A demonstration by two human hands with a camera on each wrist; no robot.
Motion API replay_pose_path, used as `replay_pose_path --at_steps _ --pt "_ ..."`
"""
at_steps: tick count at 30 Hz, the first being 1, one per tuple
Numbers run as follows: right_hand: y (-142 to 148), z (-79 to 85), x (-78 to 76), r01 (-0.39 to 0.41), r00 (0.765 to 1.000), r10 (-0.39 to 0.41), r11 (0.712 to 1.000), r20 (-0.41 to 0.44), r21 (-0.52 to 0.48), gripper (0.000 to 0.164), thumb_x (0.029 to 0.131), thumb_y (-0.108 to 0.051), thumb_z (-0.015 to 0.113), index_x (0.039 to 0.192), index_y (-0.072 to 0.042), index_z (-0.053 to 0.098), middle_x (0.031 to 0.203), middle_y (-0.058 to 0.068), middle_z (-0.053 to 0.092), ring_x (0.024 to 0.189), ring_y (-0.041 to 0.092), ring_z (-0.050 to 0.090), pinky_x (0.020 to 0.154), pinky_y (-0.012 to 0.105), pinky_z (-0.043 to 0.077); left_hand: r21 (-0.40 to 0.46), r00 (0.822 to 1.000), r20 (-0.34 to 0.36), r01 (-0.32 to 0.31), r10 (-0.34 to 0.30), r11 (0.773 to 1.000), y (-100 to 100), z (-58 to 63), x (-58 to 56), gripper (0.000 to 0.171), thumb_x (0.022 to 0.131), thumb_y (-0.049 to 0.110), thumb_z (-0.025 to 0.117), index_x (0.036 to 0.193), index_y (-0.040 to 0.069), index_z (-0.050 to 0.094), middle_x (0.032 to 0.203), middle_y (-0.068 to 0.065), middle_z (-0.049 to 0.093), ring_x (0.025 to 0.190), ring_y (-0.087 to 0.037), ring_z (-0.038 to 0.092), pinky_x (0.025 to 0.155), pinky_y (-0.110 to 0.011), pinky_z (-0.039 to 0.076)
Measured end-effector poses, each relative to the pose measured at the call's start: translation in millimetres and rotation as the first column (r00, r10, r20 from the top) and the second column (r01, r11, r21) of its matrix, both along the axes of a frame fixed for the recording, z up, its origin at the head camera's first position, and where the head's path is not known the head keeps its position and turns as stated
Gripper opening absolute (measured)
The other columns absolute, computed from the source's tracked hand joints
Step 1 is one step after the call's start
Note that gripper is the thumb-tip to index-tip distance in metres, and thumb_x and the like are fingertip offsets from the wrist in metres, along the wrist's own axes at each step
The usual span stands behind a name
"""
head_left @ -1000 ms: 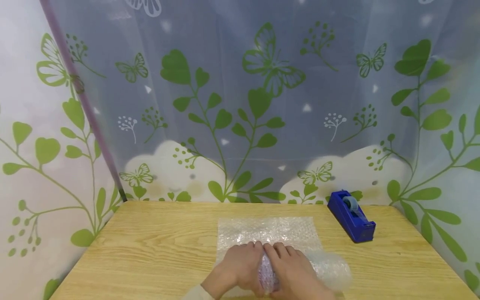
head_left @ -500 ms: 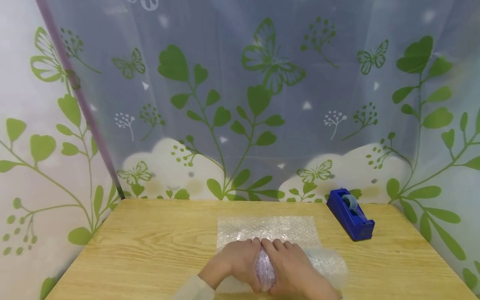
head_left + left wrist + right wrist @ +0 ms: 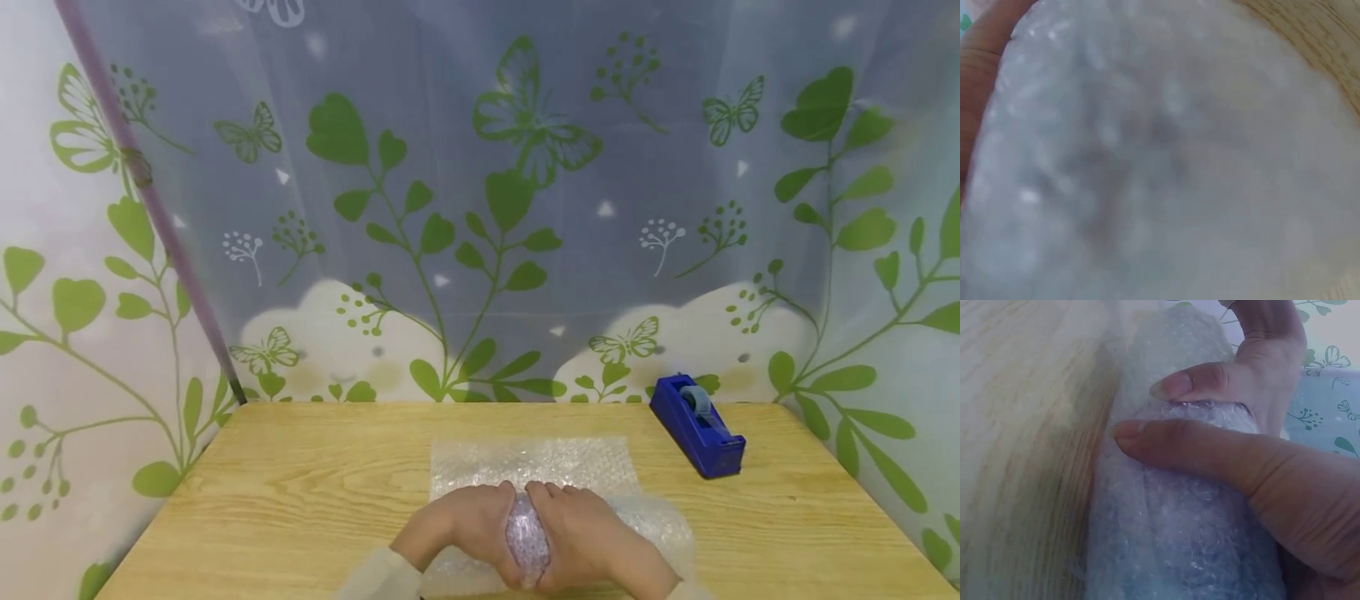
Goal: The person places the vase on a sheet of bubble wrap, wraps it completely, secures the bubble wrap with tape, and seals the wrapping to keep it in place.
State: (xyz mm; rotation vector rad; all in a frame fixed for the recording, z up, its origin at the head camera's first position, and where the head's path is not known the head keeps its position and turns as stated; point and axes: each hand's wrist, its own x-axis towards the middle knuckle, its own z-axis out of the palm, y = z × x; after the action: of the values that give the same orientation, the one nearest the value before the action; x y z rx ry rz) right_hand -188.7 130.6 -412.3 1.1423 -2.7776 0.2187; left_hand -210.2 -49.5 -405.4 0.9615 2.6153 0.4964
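Observation:
Both my hands wrap round a bundle of bubble wrap (image 3: 528, 537) at the table's front. A purplish object, its kind hidden, shows through the layers. My left hand (image 3: 480, 527) grips the bundle from the left and my right hand (image 3: 576, 532) from the right, fingers curled over the far side. In the right wrist view, both thumbs press on the near side of the wrapped roll (image 3: 1179, 531). A flat stretch of bubble wrap (image 3: 525, 460) extends beyond the hands. Blurred bubble wrap (image 3: 1166, 162) fills most of the left wrist view.
A blue tape dispenser (image 3: 697, 427) with a roll of clear tape stands at the back right of the wooden table (image 3: 300, 475). Behind the table hangs a patterned curtain (image 3: 450, 208) with leaves and butterflies. The bundle's right end (image 3: 663, 533) sticks out past my right hand.
Both hands keep their grip on the bundle and shift slightly left in the view. A bit more of the purplish surface shows between them. The tape dispenser stays in place.

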Motion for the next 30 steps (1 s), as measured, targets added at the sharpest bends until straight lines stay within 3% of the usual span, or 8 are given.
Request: replay_pose_path --at_steps 4,11,21,30 --pt "-4 3.8 -2.8 0.0 0.997 0.001 1.0 0.076 -0.012 0.068 0.058 -0.056 0.08 0.097 -0.011 0.048 0.079 -0.006 0.048 0.066 0.012 0.05 0.059 0.03 0.047 0.07 0.997 0.081 0.008 -0.013 0.998 -5 -1.5 -1.4 0.055 0.054 0.029 0.089 0.097 0.016 0.057 0.082 0.01 0.049 0.068 -0.004 0.051 0.063 -0.019 0.045" --pt "-8 10.3 -6.4 0.016 0.979 -0.019 1.0 0.201 0.02 0.068 0.053 -0.048 0.084 0.098 -0.012 0.047 0.079 -0.005 0.047 0.065 0.012 0.048 0.059 0.03 0.046 0.096 0.992 0.126 0.0 -0.012 0.995 -9 -3.4 -3.8 0.056 0.056 0.029 0.089 0.102 0.019 0.059 0.085 0.011 0.05 0.073 -0.004 0.052 0.068 -0.02 0.045" --pt "-7 11.4 -10.2 0.009 0.966 -0.015 1.0 0.258 0.024 0.068 0.05 -0.043 0.086 0.097 -0.014 0.046 0.078 -0.006 0.046 0.063 0.01 0.048 0.057 0.029 0.046 0.216 0.977 0.18 0.077 -0.117 0.973 -10 -5.7 -9.3 0.051 0.058 0.02 0.089 0.101 0.017 0.062 0.079 0.015 0.058 0.071 -0.001 0.056 0.069 -0.016 0.047" --pt "-7 11.5 -12.2 0.0 0.956 -0.01 0.999 0.294 0.036 0.069 0.049 -0.041 0.087 0.098 -0.014 0.046 0.078 -0.007 0.046 0.062 0.011 0.049 0.057 0.029 0.046 0.282 0.958 0.237 0.091 -0.161 0.955 -11 -7.9 -10.5 0.047 0.06 0.015 0.089 0.099 0.017 0.063 0.079 0.016 0.06 0.07 0.0 0.057 0.069 -0.017 0.047"
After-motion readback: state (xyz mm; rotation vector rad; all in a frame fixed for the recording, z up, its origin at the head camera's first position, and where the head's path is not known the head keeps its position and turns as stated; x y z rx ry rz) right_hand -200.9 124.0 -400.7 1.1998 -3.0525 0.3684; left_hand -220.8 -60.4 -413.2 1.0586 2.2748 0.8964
